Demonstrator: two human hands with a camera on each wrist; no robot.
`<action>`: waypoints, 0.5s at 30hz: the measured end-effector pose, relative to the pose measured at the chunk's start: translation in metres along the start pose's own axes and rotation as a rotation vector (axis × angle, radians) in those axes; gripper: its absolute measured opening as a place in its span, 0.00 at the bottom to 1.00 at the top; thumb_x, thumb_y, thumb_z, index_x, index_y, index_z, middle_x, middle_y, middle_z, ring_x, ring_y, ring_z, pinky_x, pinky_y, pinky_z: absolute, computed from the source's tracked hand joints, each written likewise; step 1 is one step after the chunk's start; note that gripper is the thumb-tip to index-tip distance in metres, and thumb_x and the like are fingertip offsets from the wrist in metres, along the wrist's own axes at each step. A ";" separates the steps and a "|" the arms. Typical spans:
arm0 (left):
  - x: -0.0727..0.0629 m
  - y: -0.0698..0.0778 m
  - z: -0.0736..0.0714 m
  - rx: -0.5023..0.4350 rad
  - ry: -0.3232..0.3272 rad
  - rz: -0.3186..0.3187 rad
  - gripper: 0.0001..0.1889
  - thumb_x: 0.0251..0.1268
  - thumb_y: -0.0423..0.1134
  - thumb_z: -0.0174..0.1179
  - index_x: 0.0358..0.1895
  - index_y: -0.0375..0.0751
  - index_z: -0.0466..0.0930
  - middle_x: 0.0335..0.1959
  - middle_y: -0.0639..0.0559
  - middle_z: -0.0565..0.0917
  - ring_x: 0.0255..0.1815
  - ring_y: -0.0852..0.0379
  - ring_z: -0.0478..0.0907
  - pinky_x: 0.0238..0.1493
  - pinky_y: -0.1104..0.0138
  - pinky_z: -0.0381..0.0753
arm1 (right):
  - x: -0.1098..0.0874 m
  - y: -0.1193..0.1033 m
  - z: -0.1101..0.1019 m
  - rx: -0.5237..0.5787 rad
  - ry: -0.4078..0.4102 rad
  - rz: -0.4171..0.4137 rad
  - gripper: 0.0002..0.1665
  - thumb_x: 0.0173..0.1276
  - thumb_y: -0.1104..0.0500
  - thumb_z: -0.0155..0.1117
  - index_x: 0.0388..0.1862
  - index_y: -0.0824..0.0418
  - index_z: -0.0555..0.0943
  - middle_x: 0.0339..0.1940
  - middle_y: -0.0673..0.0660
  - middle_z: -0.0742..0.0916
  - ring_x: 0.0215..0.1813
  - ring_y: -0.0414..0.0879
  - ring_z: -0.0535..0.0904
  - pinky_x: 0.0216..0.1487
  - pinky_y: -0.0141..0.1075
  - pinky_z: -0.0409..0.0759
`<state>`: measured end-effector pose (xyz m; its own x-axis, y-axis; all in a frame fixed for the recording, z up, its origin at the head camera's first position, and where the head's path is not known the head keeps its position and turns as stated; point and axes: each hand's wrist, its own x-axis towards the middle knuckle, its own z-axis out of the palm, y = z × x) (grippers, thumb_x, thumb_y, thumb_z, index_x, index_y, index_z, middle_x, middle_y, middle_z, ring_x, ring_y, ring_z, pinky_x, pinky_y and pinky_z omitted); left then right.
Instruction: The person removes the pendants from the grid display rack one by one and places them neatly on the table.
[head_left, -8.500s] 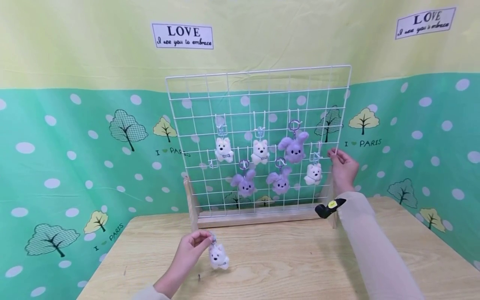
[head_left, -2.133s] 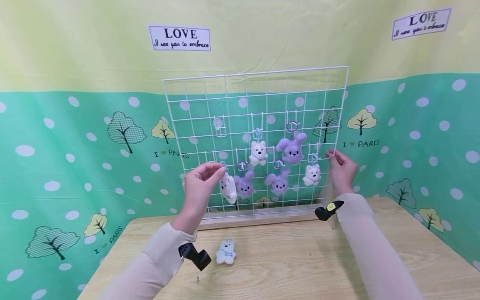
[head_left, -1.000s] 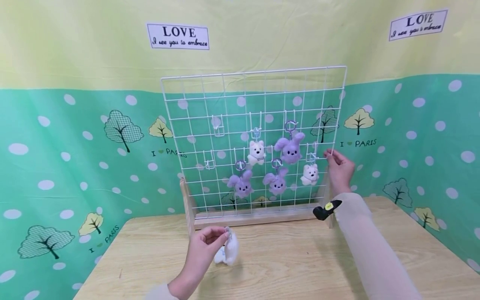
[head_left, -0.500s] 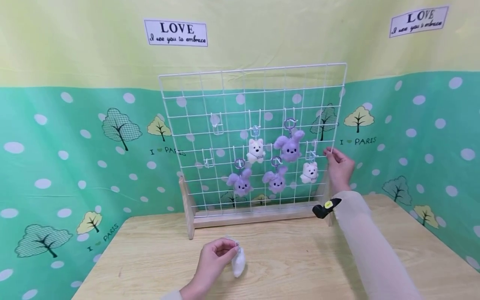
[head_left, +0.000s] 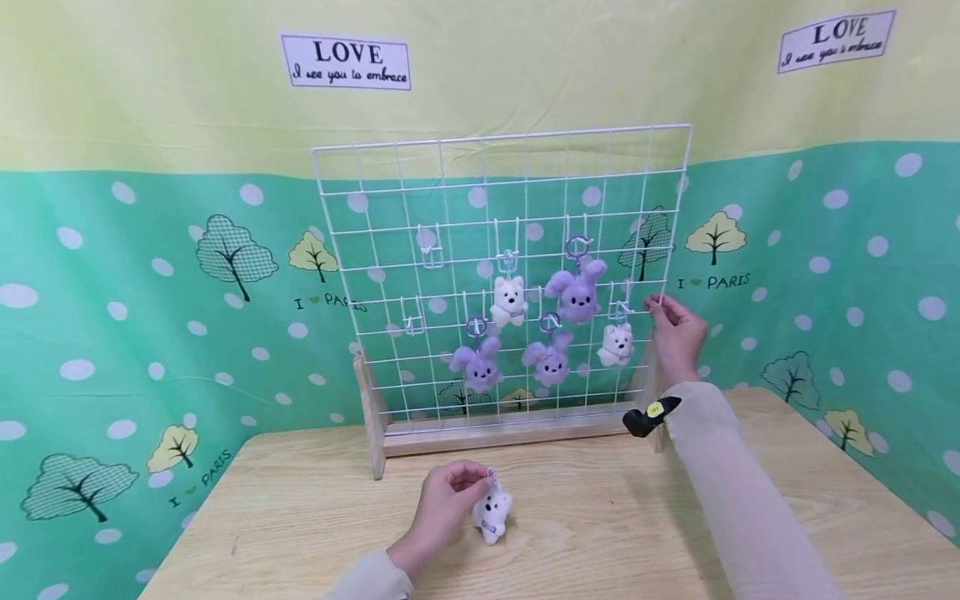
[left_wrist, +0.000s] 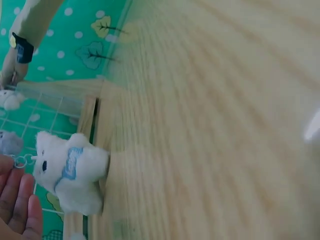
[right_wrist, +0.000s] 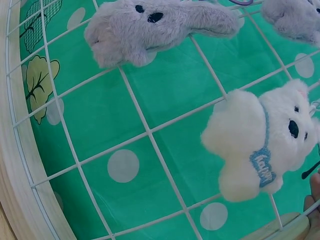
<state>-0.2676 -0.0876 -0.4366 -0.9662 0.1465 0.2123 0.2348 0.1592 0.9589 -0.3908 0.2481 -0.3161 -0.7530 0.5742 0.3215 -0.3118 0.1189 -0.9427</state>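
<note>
My left hand (head_left: 450, 500) pinches the ring of a white plush dog keychain (head_left: 492, 512) low in front of the rack. In the left wrist view the same plush dog (left_wrist: 72, 167), with a blue band across its chest, hangs beside the fingers. My right hand (head_left: 677, 333) grips the right edge of the white wire grid rack (head_left: 501, 148). Close to that hand a white plush dog keychain (head_left: 617, 344) hangs on a hook; another white dog (head_left: 509, 301) hangs near the middle. Purple plush bunny keychains (head_left: 577, 293) hang among them.
Two hooks at the grid's left, an upper one (head_left: 432, 257) and a lower one (head_left: 412, 323), carry no plush. The rack's wooden base (head_left: 510, 436) stands at the back of the wooden table (head_left: 570, 517), before a patterned green curtain (head_left: 187, 333).
The upper-left dog has come off its hook. Another dog, lying on the table about two seconds ago, no longer shows there. My left hand has moved from the grid down and right; the right stays.
</note>
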 end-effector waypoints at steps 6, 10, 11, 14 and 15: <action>0.013 -0.010 -0.003 0.029 0.058 0.011 0.08 0.57 0.31 0.64 0.37 0.30 0.81 0.32 0.45 0.84 0.31 0.61 0.77 0.34 0.74 0.78 | 0.000 0.002 0.001 -0.002 0.001 -0.015 0.19 0.67 0.52 0.60 0.54 0.57 0.80 0.51 0.49 0.85 0.50 0.36 0.79 0.53 0.30 0.76; 0.019 -0.015 -0.005 0.044 0.075 -0.034 0.08 0.56 0.32 0.64 0.38 0.32 0.81 0.34 0.46 0.85 0.34 0.59 0.78 0.36 0.74 0.78 | 0.000 0.001 0.001 0.024 0.015 -0.020 0.18 0.67 0.54 0.61 0.53 0.59 0.80 0.49 0.49 0.86 0.48 0.35 0.80 0.52 0.29 0.77; 0.020 -0.016 -0.005 0.049 0.078 -0.043 0.08 0.56 0.32 0.64 0.38 0.33 0.81 0.35 0.46 0.85 0.35 0.58 0.79 0.37 0.74 0.79 | 0.001 0.001 0.001 0.031 0.020 -0.020 0.18 0.67 0.55 0.62 0.53 0.59 0.81 0.48 0.50 0.86 0.48 0.35 0.80 0.52 0.29 0.77; 0.023 -0.017 -0.004 0.054 0.099 -0.064 0.07 0.56 0.31 0.64 0.38 0.33 0.82 0.35 0.46 0.85 0.36 0.57 0.79 0.38 0.74 0.79 | 0.001 0.001 0.002 0.040 0.028 -0.016 0.17 0.66 0.56 0.62 0.53 0.60 0.81 0.48 0.50 0.86 0.47 0.35 0.80 0.52 0.29 0.77; 0.024 -0.018 -0.004 0.059 0.109 -0.066 0.07 0.56 0.30 0.64 0.38 0.34 0.82 0.35 0.46 0.85 0.36 0.57 0.79 0.38 0.73 0.79 | 0.001 0.001 0.001 0.028 0.026 -0.018 0.17 0.67 0.56 0.62 0.53 0.59 0.81 0.48 0.50 0.86 0.47 0.35 0.80 0.51 0.29 0.77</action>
<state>-0.2951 -0.0908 -0.4478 -0.9848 0.0270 0.1717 0.1734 0.2225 0.9594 -0.3923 0.2473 -0.3167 -0.7319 0.5933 0.3351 -0.3414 0.1063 -0.9339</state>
